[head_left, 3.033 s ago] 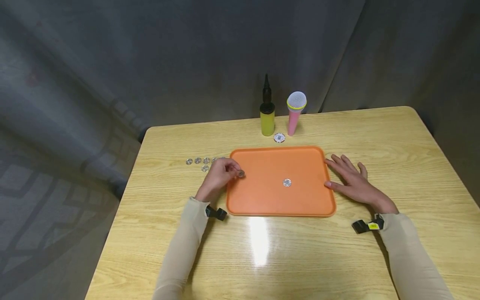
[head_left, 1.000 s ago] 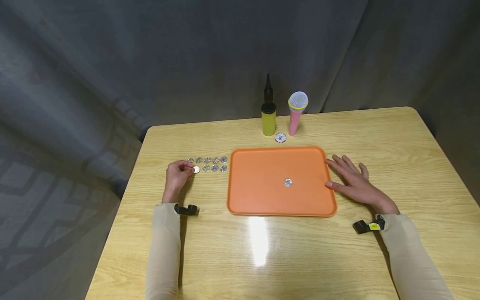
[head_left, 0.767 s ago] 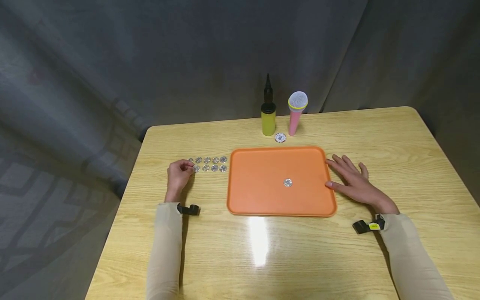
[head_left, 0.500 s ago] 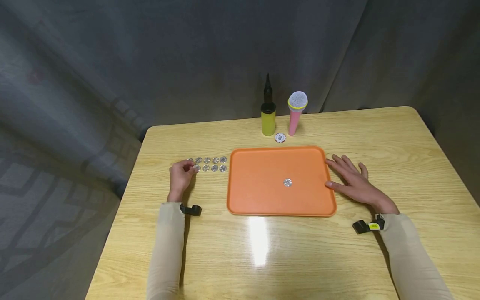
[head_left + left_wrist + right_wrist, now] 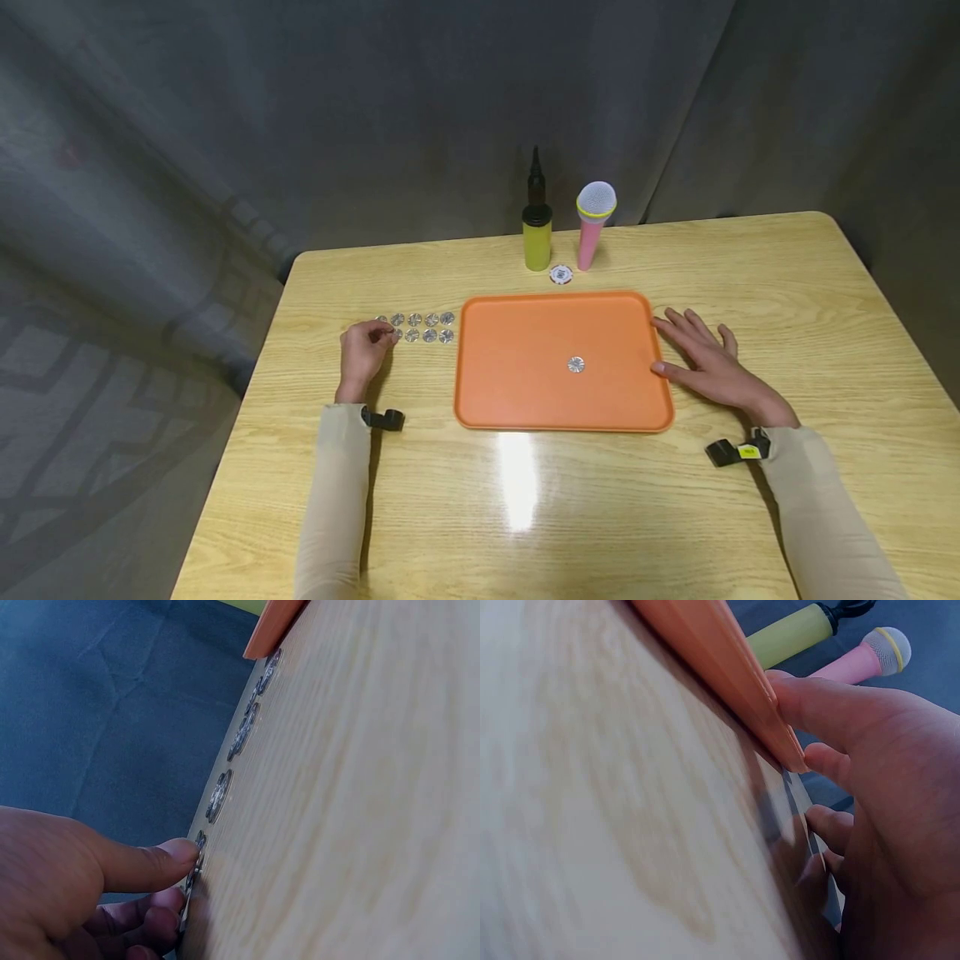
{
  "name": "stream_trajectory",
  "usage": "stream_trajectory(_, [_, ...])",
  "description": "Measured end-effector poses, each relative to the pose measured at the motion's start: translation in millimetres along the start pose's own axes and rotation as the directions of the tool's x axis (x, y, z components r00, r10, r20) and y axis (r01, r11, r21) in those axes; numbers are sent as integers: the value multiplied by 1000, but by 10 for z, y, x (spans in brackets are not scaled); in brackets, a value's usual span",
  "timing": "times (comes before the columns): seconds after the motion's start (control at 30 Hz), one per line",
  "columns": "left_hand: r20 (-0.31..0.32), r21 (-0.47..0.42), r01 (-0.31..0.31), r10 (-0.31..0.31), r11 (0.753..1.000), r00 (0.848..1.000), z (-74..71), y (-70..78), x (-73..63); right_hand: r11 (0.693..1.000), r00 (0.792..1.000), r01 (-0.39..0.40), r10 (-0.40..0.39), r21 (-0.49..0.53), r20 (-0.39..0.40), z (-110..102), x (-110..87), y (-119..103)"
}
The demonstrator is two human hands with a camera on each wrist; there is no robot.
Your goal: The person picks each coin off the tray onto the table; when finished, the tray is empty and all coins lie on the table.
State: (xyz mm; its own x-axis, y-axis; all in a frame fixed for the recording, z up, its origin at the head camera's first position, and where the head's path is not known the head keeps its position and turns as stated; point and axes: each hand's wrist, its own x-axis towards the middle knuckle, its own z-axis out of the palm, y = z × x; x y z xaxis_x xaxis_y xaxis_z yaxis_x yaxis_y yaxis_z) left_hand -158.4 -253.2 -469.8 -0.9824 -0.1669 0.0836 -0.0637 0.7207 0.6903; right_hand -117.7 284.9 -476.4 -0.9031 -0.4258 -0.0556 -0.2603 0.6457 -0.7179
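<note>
Silvery coins lie in two rows left of the orange tray (image 5: pixel 517 408). At the left end of the nearer row, the left hand (image 5: pixel 362 358) pinches a coin (image 5: pixel 397 334) that lies flat on the table; the fingers partly cover it. In the left wrist view the thumb (image 5: pixel 176 851) is against that coin's edge, with the other fingers curled below. A single coin (image 5: pixel 576 364) rests on the tray, right of its middle. The right hand (image 5: pixel 701 358) is spread at the tray's right edge, thumb and index fingertip touching the rim (image 5: pixel 780 712).
Behind the tray stand a yellow-green hand pump (image 5: pixel 536 242) with a black nozzle and a pink toy microphone (image 5: pixel 590 242). A white poker chip (image 5: pixel 561 274) lies before them. A grey curtain (image 5: pixel 420 125) hangs behind the wooden table (image 5: pixel 600 517).
The left hand has carried a coin from the tray's left side to the nearer row's left end and laid it flat, then nudged it slightly right. The right hand has stayed put.
</note>
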Motion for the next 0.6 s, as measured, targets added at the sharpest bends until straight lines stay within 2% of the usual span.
stream_trajectory(0.2, [1,-7,4,-4,1000,1000,-27,-2,5,1000,1000,-4,4,4,4,-3,-1,-1])
stream_trajectory(0.3, [-21,-16,3,-4,1000,1000,-67,10,9,1000,1000,-6,6,1,4,-2,4,1])
stream_trajectory(0.43, [-54,-50,-13,11,999,999,-120,49,7,1000,1000,-6,6,-3,2,2,3,1])
stream_trajectory(0.6, [-50,-72,-28,24,997,998,-148,121,-3,1000,1000,-1,1,-4,1,2,3,0])
